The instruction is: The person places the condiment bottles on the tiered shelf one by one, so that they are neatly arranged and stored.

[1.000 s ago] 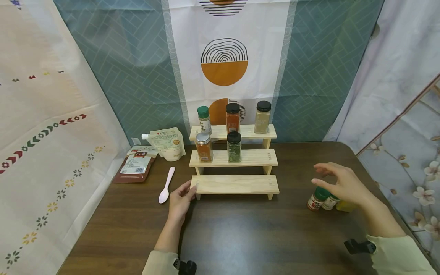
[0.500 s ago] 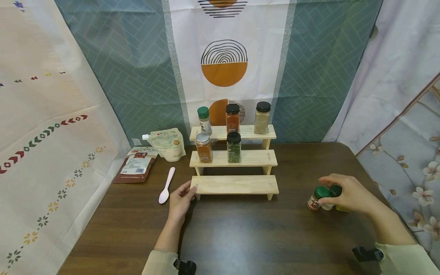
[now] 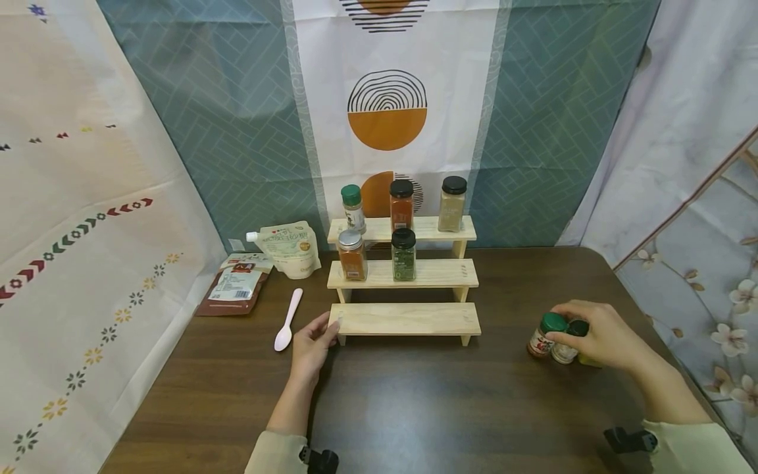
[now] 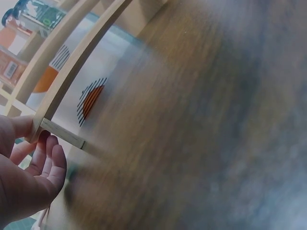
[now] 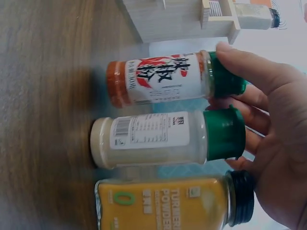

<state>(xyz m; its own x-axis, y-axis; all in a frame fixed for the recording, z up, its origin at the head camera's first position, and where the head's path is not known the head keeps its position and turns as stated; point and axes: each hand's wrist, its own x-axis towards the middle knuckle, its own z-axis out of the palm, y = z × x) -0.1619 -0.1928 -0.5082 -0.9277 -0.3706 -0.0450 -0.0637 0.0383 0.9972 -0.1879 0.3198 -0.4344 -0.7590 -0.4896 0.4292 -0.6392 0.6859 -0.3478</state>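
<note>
My right hand [image 3: 604, 337] pinches the green cap of a chili powder jar [image 5: 165, 76] between thumb and fingers. The jar has red powder and a white label and leans slightly. Beside it stand a green-capped jar of pale powder [image 5: 151, 139] and a black-capped turmeric powder jar [image 5: 163, 206], the latter mostly hidden by the hand in the head view. My left hand [image 3: 310, 345] grips the left end of the lowest step of a three-step wooden rack [image 3: 408, 319], thumb on top and fingers beneath.
On the rack's top step stand a green-capped jar [image 3: 354, 216], a red-orange jar [image 3: 401, 212] and a beige jar [image 3: 452, 212]. The middle step holds a silver-capped jar [image 3: 353, 263] and a green herb jar [image 3: 404, 263]. Leftward lie a spoon [image 3: 288, 319], a spouted pouch [image 3: 290, 247] and a brown packet [image 3: 237, 286].
My right hand has come down onto the jars and taken hold of the chili powder jar's cap, shifting it slightly. The left hand has stayed on the rack.
</note>
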